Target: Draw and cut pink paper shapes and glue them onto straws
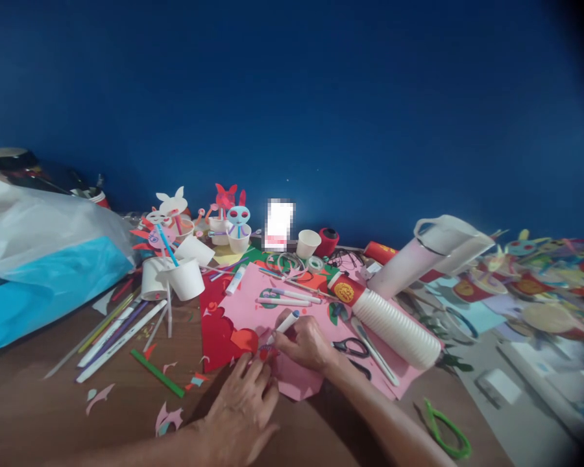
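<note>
My right hand (305, 344) grips a white marker (283, 327) with a blue end, its lower end down at the coloured paper. Beside it, my left hand (243, 402) lies with its fingers stretched out over the near edge of the paper, thumb apart. Between the hands is a small purple-marked piece (267, 350), partly hidden by the fingers. A pink paper sheet (243, 292) and a red sheet (214, 331) lie beneath. Just past my right hand, several white pens (287, 301) rest on the pink sheet. Scissors (353, 347) lie to its right.
A stack of paper cups (394, 324) lies on its side at the right. White cups (185, 279) and paper animal figures (238, 220) stand at the back left. Pens (121, 340) and paper scraps (168, 418) cover the left. A white jug (409, 259) leans at the back right.
</note>
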Demonstrator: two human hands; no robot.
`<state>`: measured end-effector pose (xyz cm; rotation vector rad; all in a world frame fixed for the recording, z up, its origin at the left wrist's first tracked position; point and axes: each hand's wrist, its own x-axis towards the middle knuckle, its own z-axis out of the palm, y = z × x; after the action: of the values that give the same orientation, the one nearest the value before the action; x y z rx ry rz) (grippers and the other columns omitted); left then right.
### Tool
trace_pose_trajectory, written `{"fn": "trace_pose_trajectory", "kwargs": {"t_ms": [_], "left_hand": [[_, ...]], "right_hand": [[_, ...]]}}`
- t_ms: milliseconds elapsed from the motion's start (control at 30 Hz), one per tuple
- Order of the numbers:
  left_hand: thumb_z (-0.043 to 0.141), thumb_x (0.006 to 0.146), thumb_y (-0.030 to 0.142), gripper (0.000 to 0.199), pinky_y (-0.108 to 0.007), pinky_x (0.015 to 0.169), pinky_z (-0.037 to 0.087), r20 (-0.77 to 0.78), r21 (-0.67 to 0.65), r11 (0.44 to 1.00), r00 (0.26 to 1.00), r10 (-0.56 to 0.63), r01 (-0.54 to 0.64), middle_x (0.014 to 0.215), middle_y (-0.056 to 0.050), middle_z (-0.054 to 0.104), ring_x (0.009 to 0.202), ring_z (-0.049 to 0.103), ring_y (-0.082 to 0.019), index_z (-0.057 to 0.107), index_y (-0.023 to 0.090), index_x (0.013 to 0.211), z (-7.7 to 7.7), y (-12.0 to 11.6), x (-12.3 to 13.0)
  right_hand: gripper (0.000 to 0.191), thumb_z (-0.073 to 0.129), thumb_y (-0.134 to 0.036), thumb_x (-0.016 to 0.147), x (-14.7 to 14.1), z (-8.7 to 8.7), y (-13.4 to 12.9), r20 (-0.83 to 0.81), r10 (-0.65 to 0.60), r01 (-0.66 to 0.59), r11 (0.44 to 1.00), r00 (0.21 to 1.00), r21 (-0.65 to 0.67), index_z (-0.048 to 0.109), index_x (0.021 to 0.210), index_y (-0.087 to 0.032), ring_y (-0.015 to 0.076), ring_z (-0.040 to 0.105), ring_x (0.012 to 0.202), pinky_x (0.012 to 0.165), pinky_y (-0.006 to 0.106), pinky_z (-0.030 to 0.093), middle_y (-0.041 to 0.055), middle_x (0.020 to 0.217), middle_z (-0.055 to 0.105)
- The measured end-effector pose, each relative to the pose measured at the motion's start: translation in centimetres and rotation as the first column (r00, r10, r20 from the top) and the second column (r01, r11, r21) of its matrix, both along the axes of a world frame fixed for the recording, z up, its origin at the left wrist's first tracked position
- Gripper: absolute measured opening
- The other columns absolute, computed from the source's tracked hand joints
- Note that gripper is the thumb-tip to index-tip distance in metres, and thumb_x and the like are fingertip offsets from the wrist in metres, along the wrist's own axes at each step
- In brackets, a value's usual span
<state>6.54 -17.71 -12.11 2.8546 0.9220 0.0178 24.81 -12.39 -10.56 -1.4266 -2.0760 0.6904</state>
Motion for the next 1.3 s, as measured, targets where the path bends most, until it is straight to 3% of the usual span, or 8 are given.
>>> {"fn": "trace_pose_trajectory", "kwargs": {"t_ms": [333, 933, 1300], "left_hand": [[0.030, 0.088, 0.054, 0.056, -0.051, 0.101, 0.018, 0.015, 0.019, 1.000, 1.000, -0.004, 0.003, 0.118, -0.017, 0.055, 0.115, 0.042, -0.032, 0.053, 0.012, 0.117, -0.1, 0.0, -0.1], [0.035, 0.087, 0.051, 0.046, -0.052, 0.097, 0.022, -0.031, 0.020, 1.000, 1.000, -0.001, 0.002, 0.115, -0.014, 0.056, 0.110, 0.045, -0.032, 0.057, 0.016, 0.107, 1.3, 0.4, 0.3], [0.031, 0.088, 0.053, 0.050, -0.053, 0.097, 0.020, 0.008, -0.005, 1.000, 1.000, -0.010, 0.010, 0.116, -0.015, 0.057, 0.111, 0.046, -0.032, 0.057, 0.016, 0.108, 0.4, 0.7, 0.2]], "right_hand": [[0.008, 0.049, -0.021, 0.077, 0.7, 0.0, -0.2, -0.011, -0.016, 0.016, 1.000, 1.000, -0.007, 0.055, 0.073, -0.018, 0.0097, 0.049, 0.044, 0.046, 0.019, 0.033, -0.0033, 0.051, 0.053], [0.006, 0.050, -0.022, 0.077, 1.4, 0.0, -0.3, 0.044, 0.016, -0.017, 1.000, 0.999, 0.024, 0.053, 0.074, -0.017, 0.0088, 0.046, 0.043, 0.046, 0.018, 0.031, -0.0042, 0.050, 0.051], [0.004, 0.050, -0.019, 0.074, 1.7, 0.4, -0.4, 0.063, 0.044, -0.045, 0.999, 0.997, 0.013, 0.053, 0.073, -0.017, 0.0094, 0.049, 0.043, 0.046, 0.018, 0.033, -0.0032, 0.050, 0.054]]}}
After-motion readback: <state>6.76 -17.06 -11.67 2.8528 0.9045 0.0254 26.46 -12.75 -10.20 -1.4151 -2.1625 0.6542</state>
